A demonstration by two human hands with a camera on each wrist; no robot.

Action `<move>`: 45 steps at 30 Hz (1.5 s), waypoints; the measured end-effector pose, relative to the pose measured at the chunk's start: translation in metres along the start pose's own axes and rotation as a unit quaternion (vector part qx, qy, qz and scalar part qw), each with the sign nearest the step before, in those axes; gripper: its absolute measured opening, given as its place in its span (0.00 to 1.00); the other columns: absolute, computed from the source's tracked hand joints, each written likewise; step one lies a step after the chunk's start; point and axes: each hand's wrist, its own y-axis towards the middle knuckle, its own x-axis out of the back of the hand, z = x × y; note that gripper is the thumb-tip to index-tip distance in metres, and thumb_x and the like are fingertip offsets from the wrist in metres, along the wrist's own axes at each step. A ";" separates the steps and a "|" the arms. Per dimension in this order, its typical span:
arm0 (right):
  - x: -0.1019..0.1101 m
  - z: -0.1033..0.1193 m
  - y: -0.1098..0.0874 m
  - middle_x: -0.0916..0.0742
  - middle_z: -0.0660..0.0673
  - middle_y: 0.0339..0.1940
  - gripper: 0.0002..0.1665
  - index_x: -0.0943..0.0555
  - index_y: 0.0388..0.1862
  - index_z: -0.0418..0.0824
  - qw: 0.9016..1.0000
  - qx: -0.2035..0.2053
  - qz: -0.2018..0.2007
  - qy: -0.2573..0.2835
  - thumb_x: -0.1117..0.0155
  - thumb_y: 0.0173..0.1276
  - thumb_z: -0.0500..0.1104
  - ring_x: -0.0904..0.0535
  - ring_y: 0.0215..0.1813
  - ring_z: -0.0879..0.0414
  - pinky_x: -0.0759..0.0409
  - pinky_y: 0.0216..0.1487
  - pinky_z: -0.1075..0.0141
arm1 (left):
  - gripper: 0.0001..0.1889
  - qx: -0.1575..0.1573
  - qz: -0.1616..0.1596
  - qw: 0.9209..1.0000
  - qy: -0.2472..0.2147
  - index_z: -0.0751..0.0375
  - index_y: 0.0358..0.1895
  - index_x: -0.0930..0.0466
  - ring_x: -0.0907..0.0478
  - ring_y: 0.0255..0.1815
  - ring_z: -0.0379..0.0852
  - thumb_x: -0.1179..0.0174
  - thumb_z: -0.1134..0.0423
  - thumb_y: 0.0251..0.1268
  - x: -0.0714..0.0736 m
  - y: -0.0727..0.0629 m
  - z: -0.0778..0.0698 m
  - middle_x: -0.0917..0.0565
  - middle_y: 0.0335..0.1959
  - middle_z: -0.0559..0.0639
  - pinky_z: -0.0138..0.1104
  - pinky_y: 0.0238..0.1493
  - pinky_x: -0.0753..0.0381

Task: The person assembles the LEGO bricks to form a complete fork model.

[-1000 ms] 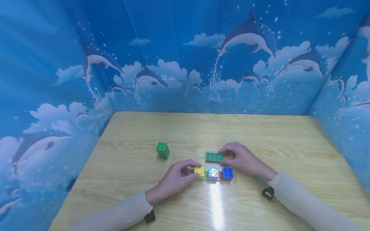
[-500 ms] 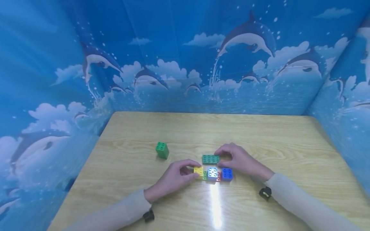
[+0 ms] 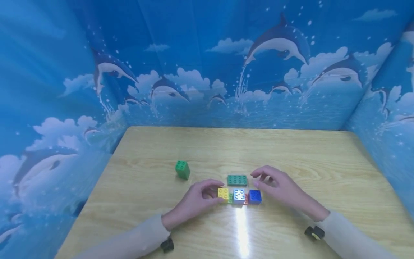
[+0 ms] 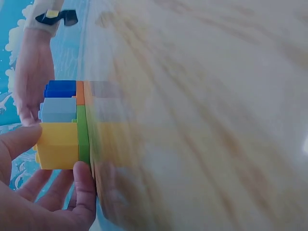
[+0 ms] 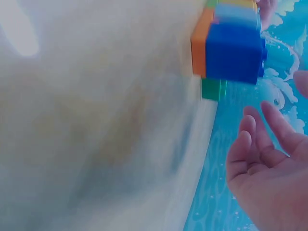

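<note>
Steadying the brick row [image 3: 239, 196] looks like the step in hand, the left hand [image 3: 196, 200] pinching its yellow brick [image 3: 222, 194], while the right hand [image 3: 282, 186], loosely bent and empty, hangs near the green plate [image 3: 237, 180] just beyond, which any grasp would call for reaching.

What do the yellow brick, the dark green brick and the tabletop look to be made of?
Yellow brick: likely hard plastic, smooth; straight edges and moulded studs.
Dark green brick: probably plastic too, by its similar studs; finish hard to judge.
Tabletop: glossy wood, or perhaps wood-look laminate; grain shows and it mirrors the yellow brick.
</note>
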 end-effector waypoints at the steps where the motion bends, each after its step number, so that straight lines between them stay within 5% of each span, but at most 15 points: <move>1: -0.001 0.001 -0.006 0.11 0.48 0.57 0.19 0.15 0.63 0.42 1.000 -0.004 0.001 0.006 0.29 0.80 0.49 0.17 0.53 0.54 0.16 0.54 0.59 | 0.25 0.001 0.001 1.000 -0.002 0.55 0.64 0.14 0.14 0.46 0.43 0.20 0.61 0.64 0.000 -0.001 0.001 0.11 0.53 0.45 0.35 0.48 0.12; 9: -0.008 0.000 -0.030 0.12 0.47 0.54 0.31 0.19 0.68 0.40 0.995 -0.059 0.034 0.079 0.20 0.70 0.47 0.18 0.49 0.52 0.17 0.50 0.63 | 0.23 0.013 0.002 1.000 0.023 0.52 0.60 0.14 0.14 0.46 0.43 0.19 0.62 0.62 0.005 -0.006 0.004 0.11 0.49 0.41 0.34 0.46 0.13; 14: -0.011 -0.001 -0.034 0.13 0.50 0.42 0.31 0.18 0.68 0.38 0.996 -0.050 0.036 0.070 0.19 0.67 0.42 0.18 0.43 0.54 0.17 0.42 0.65 | 0.22 0.007 0.005 0.999 0.034 0.53 0.59 0.13 0.14 0.45 0.42 0.20 0.64 0.62 0.003 -0.002 0.006 0.11 0.48 0.41 0.34 0.46 0.13; 23: -0.015 -0.004 -0.033 0.13 0.50 0.39 0.26 0.14 0.64 0.44 0.995 -0.075 0.025 0.055 0.19 0.67 0.41 0.18 0.40 0.54 0.16 0.38 0.65 | 0.22 0.002 0.013 0.999 0.042 0.55 0.59 0.14 0.15 0.42 0.42 0.21 0.68 0.62 -0.001 0.001 0.004 0.12 0.47 0.43 0.34 0.43 0.13; 35: -0.011 0.000 -0.030 0.11 0.54 0.41 0.26 0.15 0.66 0.44 0.998 -0.032 0.000 0.046 0.20 0.70 0.42 0.15 0.42 0.57 0.12 0.42 0.64 | 0.23 -0.004 -0.007 0.998 0.055 0.50 0.64 0.15 0.16 0.42 0.42 0.23 0.62 0.67 0.005 -0.001 -0.004 0.13 0.46 0.41 0.36 0.44 0.14; 45: -0.004 -0.002 -0.020 0.10 0.55 0.42 0.26 0.14 0.66 0.45 0.999 0.005 -0.030 0.035 0.20 0.70 0.40 0.14 0.42 0.57 0.11 0.43 0.63 | 0.24 -0.037 -0.023 0.996 0.073 0.51 0.66 0.15 0.17 0.46 0.43 0.22 0.60 0.67 0.012 0.011 -0.009 0.13 0.50 0.39 0.37 0.46 0.14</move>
